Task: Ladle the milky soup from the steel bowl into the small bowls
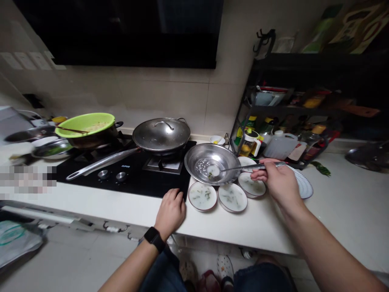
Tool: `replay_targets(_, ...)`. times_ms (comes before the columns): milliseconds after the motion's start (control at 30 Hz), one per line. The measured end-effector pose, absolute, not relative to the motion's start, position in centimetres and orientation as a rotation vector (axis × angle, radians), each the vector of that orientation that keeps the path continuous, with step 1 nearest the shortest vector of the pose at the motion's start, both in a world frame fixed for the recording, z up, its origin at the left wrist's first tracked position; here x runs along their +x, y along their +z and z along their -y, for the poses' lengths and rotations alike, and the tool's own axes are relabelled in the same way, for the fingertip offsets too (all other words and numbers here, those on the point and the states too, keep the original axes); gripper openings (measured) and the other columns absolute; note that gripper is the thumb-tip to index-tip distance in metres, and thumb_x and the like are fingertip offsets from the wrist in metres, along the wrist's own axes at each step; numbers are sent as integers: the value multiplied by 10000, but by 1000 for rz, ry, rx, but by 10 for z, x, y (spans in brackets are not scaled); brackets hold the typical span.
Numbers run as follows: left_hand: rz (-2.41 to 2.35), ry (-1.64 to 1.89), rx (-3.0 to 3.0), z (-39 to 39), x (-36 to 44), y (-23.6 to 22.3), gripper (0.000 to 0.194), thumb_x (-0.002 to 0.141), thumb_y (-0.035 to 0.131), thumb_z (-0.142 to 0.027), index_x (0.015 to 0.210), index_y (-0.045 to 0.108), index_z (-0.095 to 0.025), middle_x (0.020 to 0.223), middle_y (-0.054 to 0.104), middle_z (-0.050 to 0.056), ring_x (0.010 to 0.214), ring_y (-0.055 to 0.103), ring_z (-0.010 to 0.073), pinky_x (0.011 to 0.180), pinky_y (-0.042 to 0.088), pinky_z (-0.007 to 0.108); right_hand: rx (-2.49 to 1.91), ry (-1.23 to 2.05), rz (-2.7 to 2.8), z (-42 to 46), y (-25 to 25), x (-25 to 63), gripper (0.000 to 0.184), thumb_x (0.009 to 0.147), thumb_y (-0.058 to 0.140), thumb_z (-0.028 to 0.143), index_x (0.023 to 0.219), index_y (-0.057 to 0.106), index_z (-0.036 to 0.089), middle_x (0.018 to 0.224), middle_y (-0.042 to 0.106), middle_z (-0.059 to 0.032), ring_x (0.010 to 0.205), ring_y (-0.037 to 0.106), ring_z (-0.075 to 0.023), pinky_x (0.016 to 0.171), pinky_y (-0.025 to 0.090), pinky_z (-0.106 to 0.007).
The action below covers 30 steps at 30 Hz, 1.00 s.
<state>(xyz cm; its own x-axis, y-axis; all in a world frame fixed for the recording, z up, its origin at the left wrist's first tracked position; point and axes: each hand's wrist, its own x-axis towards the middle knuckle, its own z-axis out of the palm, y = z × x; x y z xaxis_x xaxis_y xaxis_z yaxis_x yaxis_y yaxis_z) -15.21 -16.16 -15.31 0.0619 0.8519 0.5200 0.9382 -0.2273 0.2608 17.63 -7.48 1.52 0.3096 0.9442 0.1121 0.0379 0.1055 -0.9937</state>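
My right hand (281, 182) is closed around the handle of a metal ladle (243, 167). Its scoop, holding whitish liquid, hangs inside a wide steel basin (194, 156), where some white liquid and bits of green lie at the bottom. Several small bowls of milky soup with green leaves stand about the basin, among them a front-left bowl (201, 196), a middle bowl (232, 198) and a right bowl (253, 185). On the counter edge by the hob, my left hand (172, 211) rests with loosely bent fingers, holding nothing, left of the front bowls. A dark watch is on that wrist.
A lidded wok (161, 134) sits on the black hob (133, 178), its long handle pointing left. Further left, a green colander (88, 121) with chopsticks tops a pot. To the right are a white dish (304, 182), a plastic jug (280, 145) and a dark rack (282, 107).
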Motion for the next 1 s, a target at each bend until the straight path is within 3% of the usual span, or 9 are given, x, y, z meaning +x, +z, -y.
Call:
replay_targets(167, 1850, -866, -2170, 161, -152, -152, 316, 959, 526, -147, 1196, 735, -143, 1279, 697, 184, 1256, 617, 341, 1124, 539, 544, -1294, 823, 1135, 52, -20, 178, 469, 850, 708, 660, 975, 599, 221, 595, 704, -18, 542, 731, -239, 538, 620, -357)
replay_targets(267, 1841, -856, -2164, 161, -153, -153, 305, 958, 527, -144, 1187, 728, -144, 1274, 696, 180, 1244, 620, 338, 1116, 544, 541, -1252, 718, 1333, 52, -37, 178, 541, 891, 642, 728, 1029, 633, 205, 659, 738, -47, 628, 758, -262, 650, 648, -412)
replay_targets(367, 1823, -856, -2162, 160, -153, -153, 297, 956, 523, -142, 1174, 724, -160, 1264, 695, 172, 1232, 623, 335, 1101, 552, 539, -1163, 493, 1730, 63, -39, 181, 460, 977, 594, 631, 1085, 720, 202, 836, 796, -85, 762, 781, -251, 801, 651, -427)
replay_targets(467, 1826, -864, -2157, 160, -153, -153, 298, 961, 517, -144, 1173, 725, -162, 1266, 694, 170, 1233, 623, 333, 1101, 552, 535, -994, 300, 2012, 80, -29, 185, 342, 983, 618, 540, 1023, 778, 241, 992, 817, -107, 915, 789, -266, 883, 643, -436)
replay_targets(667, 1850, -876, -2171, 161, -152, -152, 309, 970, 510, -151, 1189, 729, -151, 1272, 696, 184, 1240, 611, 339, 1111, 542, 550, -1024, 202, 1786, 128, -6, 185, 300, 1049, 546, 472, 1065, 754, 256, 828, 815, -79, 866, 794, -277, 904, 642, -472)
replay_targets(867, 1854, -866, -2171, 161, -152, -150, 308, 970, 518, -155, 1190, 733, -133, 1278, 695, 189, 1241, 610, 343, 1114, 539, 540, -898, 316, 1864, 159, -9, 181, 196, 1061, 563, 330, 1074, 747, 265, 806, 820, -34, 786, 797, -226, 817, 653, -364)
replay_targets(1000, 1856, -890, -2179, 161, -152, -149, 315, 975, 510, -156, 1192, 739, -146, 1269, 699, 184, 1237, 614, 337, 1112, 542, 545, -911, 357, 1937, 164, -22, 179, 221, 1046, 579, 363, 1014, 771, 257, 791, 821, -38, 800, 804, -236, 839, 657, -359)
